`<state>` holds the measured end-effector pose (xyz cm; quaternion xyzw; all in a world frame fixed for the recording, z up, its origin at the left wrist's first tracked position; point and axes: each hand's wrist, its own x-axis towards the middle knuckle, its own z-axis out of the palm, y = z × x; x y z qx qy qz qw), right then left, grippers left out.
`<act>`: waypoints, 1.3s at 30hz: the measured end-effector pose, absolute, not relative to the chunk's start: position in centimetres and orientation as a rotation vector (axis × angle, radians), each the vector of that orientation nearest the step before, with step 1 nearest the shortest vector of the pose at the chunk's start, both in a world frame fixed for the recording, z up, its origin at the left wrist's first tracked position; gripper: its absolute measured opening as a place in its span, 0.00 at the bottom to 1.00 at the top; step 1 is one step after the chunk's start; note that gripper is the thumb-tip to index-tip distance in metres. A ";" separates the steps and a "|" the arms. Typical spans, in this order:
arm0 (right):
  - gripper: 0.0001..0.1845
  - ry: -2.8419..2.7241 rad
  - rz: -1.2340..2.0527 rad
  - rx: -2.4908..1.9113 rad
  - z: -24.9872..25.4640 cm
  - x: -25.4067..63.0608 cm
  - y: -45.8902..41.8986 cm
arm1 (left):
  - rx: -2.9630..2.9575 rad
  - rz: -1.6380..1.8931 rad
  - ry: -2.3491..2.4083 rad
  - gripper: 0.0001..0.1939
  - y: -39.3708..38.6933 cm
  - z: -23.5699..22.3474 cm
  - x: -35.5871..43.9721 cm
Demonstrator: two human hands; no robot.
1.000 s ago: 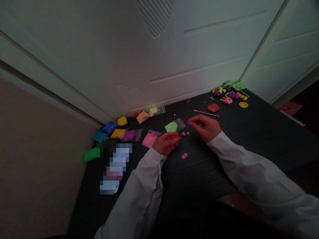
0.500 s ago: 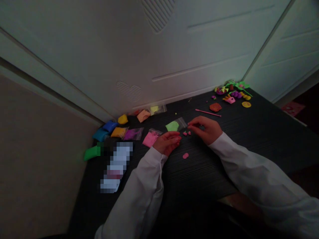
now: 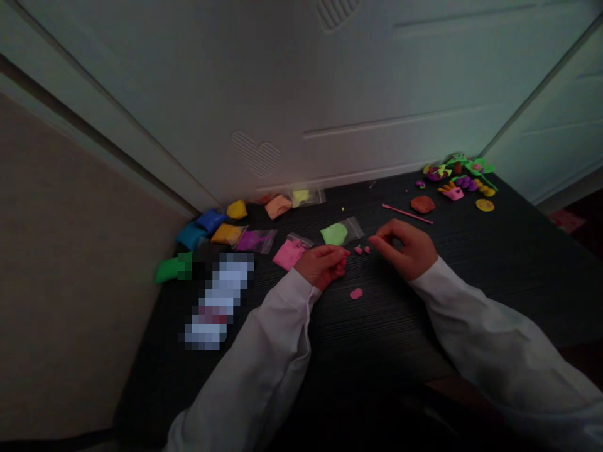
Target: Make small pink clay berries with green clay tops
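Note:
My left hand is curled with thumb and fingertips together; whatever they hold is too small to make out. To its right my right hand has thumb and forefinger pinched, and any piece between them cannot be made out. Between the hands, on the dark tabletop, lie two tiny pink clay pieces with bits of green. Closer to me is a flat pink clay piece. A bag of light green clay lies just beyond the hands, and a bag of pink clay is beside my left hand.
Several clay packets, such as a blue one and a purple one, lie at left near a blurred-out phone-like object. A pink stick tool, a red-brown clay lump and finished clay figures lie at back right.
The camera view has shifted slightly, so everything on the table appears moved. My left fingers have curled in more; my right hand keeps its pinch.

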<state>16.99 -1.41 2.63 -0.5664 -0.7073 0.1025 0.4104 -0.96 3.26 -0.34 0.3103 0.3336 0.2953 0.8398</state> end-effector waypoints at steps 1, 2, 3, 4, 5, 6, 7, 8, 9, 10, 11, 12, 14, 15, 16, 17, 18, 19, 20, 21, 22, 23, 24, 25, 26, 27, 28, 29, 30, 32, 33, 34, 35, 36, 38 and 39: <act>0.08 -1.790 0.257 -1.423 2.5 17.0 -1.3 | 0.660 0.623 0.706 0.13 3.2 -0.3 -1.0; 0.07 -1.804 0.256 -1.416 2.3 17.0 -1.3 | 0.663 0.622 0.705 0.14 3.2 -0.3 -1.0; 0.08 -1.820 0.255 -1.406 2.2 17.0 -1.2 | 0.666 0.623 0.704 0.14 3.2 -0.3 -1.0; 0.09 -1.835 0.255 -1.391 2.1 17.0 -1.2 | 0.669 0.626 0.702 0.14 3.2 -0.2 -1.0; 0.10 -1.849 0.260 -1.376 2.0 17.0 -1.2 | 0.673 0.628 0.698 0.14 3.2 -0.2 -1.0; 0.11 -1.857 0.269 -1.363 2.0 17.1 -1.3 | 0.677 0.630 0.693 0.15 3.2 -0.2 -1.0; 0.12 -1.857 0.278 -1.359 2.1 17.1 -1.3 | 0.681 0.633 0.687 0.15 3.2 -0.2 -1.0; 0.11 -1.853 0.290 -1.365 2.1 17.1 -1.4 | 0.684 0.637 0.681 0.15 3.2 -0.2 -0.9; 0.11 -1.848 0.301 -1.379 2.3 17.0 -1.5 | 0.686 0.641 0.676 0.16 3.2 -0.2 -0.9; 0.10 -1.847 0.311 -1.402 2.4 17.0 -1.6 | 0.689 0.644 0.674 0.16 3.2 -0.2 -0.9; 0.10 -1.848 0.315 -1.431 2.6 17.0 -1.7 | 0.694 0.645 0.674 0.16 3.2 -0.2 -0.9; 0.12 -1.853 0.310 -1.461 2.7 16.9 -1.8 | 0.701 0.645 0.674 0.15 3.2 -0.1 -0.9; 0.16 -1.865 0.289 -1.502 3.0 16.8 -1.9 | 0.717 0.644 0.668 0.15 3.1 0.0 -0.8; 0.17 -1.867 0.273 -1.511 3.2 16.8 -2.0 | 0.723 0.646 0.664 0.14 3.1 0.0 -0.8; 0.17 -1.868 0.265 -1.512 3.2 16.7 -2.1 | 0.725 0.649 0.661 0.14 3.1 0.1 -0.8; 0.17 -1.868 0.266 -1.505 3.3 16.7 -2.1 | 0.725 0.651 0.658 0.14 3.1 0.1 -0.8; 0.16 -1.869 0.274 -1.494 3.3 16.7 -2.1 | 0.722 0.652 0.659 0.13 3.0 0.2 -0.8; 0.15 -1.871 0.285 -1.482 3.3 16.6 -2.1 | 0.719 0.651 0.661 0.13 3.0 0.2 -0.8; 0.13 -1.872 0.298 -1.467 3.3 16.6 -2.1 | 0.718 0.647 0.661 0.12 3.0 0.3 -0.8; 0.11 -1.873 0.308 -1.453 3.2 16.6 -2.0 | 0.717 0.640 0.661 0.12 3.0 0.3 -0.8; 0.09 -1.873 0.311 -1.443 3.1 16.6 -2.0 | 0.717 0.628 0.662 0.11 3.1 0.3 -0.9; 0.08 -1.874 0.309 -1.437 3.0 16.6 -2.0 | 0.716 0.616 0.664 0.11 3.1 0.3 -0.9; 0.08 -1.877 0.308 -1.432 2.9 16.6 -1.9 | 0.713 0.604 0.667 0.10 3.1 0.3 -0.9; 0.09 -1.880 0.309 -1.425 2.8 16.6 -1.9 | 0.710 0.595 0.670 0.10 3.2 0.3 -1.0; 0.11 -1.886 0.313 -1.417 2.7 16.6 -1.9 | 0.706 0.588 0.672 0.10 3.2 0.2 -1.1; 0.12 -1.891 0.321 -1.411 2.6 16.7 -1.9 | 0.702 0.583 0.671 0.10 3.3 0.2 -1.1; 0.13 -1.894 0.331 -1.407 2.6 16.7 -1.9 | 0.700 0.582 0.668 0.10 3.3 0.1 -1.1; 0.12 -1.899 0.340 -1.408 2.6 16.8 -1.9 | 0.701 0.581 0.662 0.10 3.3 0.1 -1.2; 0.11 -1.908 0.346 -1.421 2.7 16.8 -1.9 | 0.701 0.578 0.654 0.10 3.4 0.0 -1.2; 0.11 -1.939 0.342 -1.471 2.9 16.7 -2.0 | 0.702 0.570 0.637 0.09 3.4 -0.2 -1.3; 0.12 -1.957 0.336 -1.499 3.0 16.7 -2.0 | 0.703 0.565 0.627 0.09 3.4 -0.2 -1.3; 0.14 -1.972 0.330 -1.523 3.1 16.6 -2.0 | 0.705 0.560 0.619 0.09 3.4 -0.3 -1.3; 0.15 -1.982 0.328 -1.540 3.2 16.5 -2.1 | 0.706 0.556 0.614 0.09 3.4 -0.4 -1.3; 0.15 -1.982 0.327 -1.547 3.2 16.4 -2.1 | 0.707 0.557 0.612 0.09 3.4 -0.4 -1.3; 0.12 -1.975 0.341 -1.531 3.0 16.3 -2.1 | 0.705 0.564 0.616 0.11 3.4 -0.4 -1.3; 0.10 -1.970 0.346 -1.517 3.0 16.2 -2.1 | 0.699 0.566 0.617 0.11 3.4 -0.4 -1.3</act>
